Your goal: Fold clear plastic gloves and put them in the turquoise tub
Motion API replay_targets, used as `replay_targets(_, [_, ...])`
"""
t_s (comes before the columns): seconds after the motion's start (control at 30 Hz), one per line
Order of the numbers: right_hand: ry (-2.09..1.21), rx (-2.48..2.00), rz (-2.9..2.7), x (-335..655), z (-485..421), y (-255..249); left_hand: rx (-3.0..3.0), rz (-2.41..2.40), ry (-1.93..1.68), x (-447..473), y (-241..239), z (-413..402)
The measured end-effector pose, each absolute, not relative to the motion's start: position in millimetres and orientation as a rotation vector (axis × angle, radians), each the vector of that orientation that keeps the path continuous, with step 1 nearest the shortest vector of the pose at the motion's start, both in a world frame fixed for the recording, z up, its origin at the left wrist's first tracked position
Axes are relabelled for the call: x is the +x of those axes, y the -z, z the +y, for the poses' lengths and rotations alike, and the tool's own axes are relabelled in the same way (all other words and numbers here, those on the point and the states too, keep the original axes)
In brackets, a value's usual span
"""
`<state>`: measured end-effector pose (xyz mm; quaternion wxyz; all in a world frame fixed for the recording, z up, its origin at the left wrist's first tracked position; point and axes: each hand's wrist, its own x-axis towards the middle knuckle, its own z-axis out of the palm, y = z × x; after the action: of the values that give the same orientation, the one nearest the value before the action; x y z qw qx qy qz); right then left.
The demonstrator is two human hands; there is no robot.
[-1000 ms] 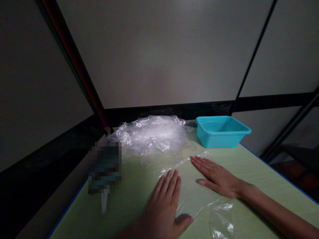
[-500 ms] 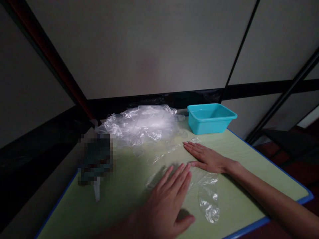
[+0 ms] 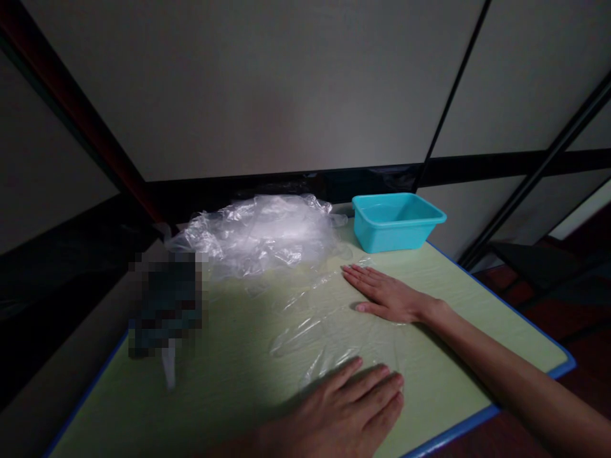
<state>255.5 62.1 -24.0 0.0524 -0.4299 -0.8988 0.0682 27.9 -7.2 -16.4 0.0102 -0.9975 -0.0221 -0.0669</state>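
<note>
A clear disposable plastic glove [image 3: 305, 334] lies spread on the table, its finger shapes pointing left. My right hand [image 3: 386, 294] rests flat on the glove's far side, with its fingers stretched out. At the near side my left hand [image 3: 356, 404] lies palm down with straight fingers over the glove's lower part, covering some of it. Neither hand grips anything. Behind them is a heap of thin clear plastic gloves [image 3: 267, 235], crumpled and overlapping.
A turquoise plastic basin [image 3: 396, 232] stands at the back right of the green, blue-edged table [image 3: 229, 381]. A dark blurred-out object [image 3: 167, 305] sits at the left edge, a pale strip below it. Light panels [image 3: 286, 95] rise behind the table.
My left hand has moved down and right over the glove's near part, turning its fingers rightward. The crumpled near part now lies flatter. My right hand stays on the glove. The view has shifted slightly.
</note>
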Motion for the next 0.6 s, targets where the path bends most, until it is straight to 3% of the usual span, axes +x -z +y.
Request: replay_targets(0.6, [-0.358, -1.066, -2.788, 214, 22, 20, -2.915, -0.027, 0.459, 31, 38, -4])
